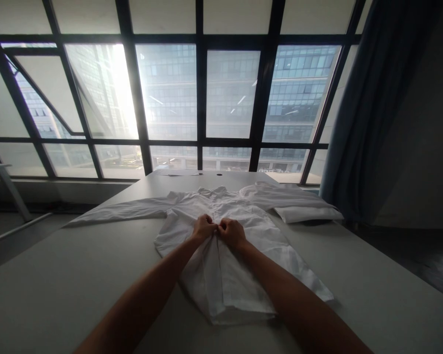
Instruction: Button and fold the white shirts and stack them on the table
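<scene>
A white long-sleeved shirt (249, 231) lies spread on the white table (107, 265), its collar toward the window and its hem toward me. One sleeve stretches out to the left; the other lies to the right with its cuff near the table's edge. At the middle of the shirt front, my left hand (204, 227) and my right hand (232, 232) meet, fingers pinched on the two front edges. Below them the front opening runs down as a dark slit to the hem. Any button between the fingertips is too small to make out.
Large dark-framed windows (201, 98) rise behind the table, with one pane tilted at the left. A blue curtain (357, 132) hangs at the right. Something flat and white (179, 172) lies at the table's far end. Part of another white table (11, 191) stands at the left.
</scene>
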Demonstrator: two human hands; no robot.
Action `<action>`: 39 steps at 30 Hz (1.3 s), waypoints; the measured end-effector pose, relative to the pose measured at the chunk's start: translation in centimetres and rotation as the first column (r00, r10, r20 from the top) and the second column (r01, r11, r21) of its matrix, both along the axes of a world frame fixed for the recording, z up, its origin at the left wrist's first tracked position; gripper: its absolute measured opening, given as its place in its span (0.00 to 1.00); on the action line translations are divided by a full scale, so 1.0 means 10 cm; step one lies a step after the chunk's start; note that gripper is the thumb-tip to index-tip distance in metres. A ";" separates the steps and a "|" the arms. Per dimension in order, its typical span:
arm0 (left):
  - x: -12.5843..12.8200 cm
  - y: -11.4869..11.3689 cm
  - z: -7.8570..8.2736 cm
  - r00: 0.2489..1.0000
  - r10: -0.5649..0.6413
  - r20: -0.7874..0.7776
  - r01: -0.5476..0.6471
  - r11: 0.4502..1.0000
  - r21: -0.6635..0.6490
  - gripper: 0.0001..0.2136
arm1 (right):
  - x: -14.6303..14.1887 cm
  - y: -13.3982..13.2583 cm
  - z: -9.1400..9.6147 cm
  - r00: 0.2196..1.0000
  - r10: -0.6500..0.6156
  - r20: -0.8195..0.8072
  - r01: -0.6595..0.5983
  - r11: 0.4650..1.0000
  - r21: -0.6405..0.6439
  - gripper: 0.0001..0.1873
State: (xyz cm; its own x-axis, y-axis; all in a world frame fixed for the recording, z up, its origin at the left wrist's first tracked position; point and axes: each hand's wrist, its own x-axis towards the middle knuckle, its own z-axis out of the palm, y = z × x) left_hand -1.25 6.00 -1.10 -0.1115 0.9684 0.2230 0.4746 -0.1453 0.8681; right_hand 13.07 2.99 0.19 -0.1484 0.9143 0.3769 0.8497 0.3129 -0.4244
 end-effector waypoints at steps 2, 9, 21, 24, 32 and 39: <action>-0.02 0.00 0.03 0.999 -0.034 -0.031 0.034 0.999 -0.012 0.09 | 0.01 -0.01 0.00 0.998 0.024 0.062 -0.027 0.999 0.044 0.08; -0.04 0.08 0.01 0.939 -0.127 0.320 0.192 0.965 -0.181 0.15 | 0.04 -0.04 0.02 0.962 0.070 0.264 -0.109 0.985 0.136 0.09; 0.03 0.04 -0.01 0.845 -0.030 0.534 0.153 0.970 -0.188 0.20 | 0.07 0.00 -0.02 0.979 0.157 0.128 -0.179 0.966 0.187 0.09; 0.03 0.04 -0.01 0.854 -0.028 0.520 0.133 0.977 -0.166 0.20 | 0.12 0.04 -0.04 0.969 0.244 -0.031 -0.235 0.956 0.175 0.08; 0.04 -0.02 0.01 0.877 -0.049 0.478 0.131 0.981 -0.140 0.18 | 0.18 0.18 -0.12 0.882 0.269 -0.386 -0.274 0.961 0.043 0.08; 0.03 -0.09 0.04 0.964 -0.174 0.203 0.154 0.982 0.112 0.15 | 0.17 0.30 -0.15 0.814 0.132 -0.566 -0.240 0.963 -0.120 0.08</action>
State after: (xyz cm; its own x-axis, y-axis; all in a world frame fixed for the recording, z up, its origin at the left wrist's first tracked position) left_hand -0.93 5.14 -0.69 -0.0074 0.9529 0.3031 0.2454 -0.2921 0.9244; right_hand 14.73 5.96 -1.30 -0.1404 0.9491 0.2818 0.3917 0.3146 -0.8646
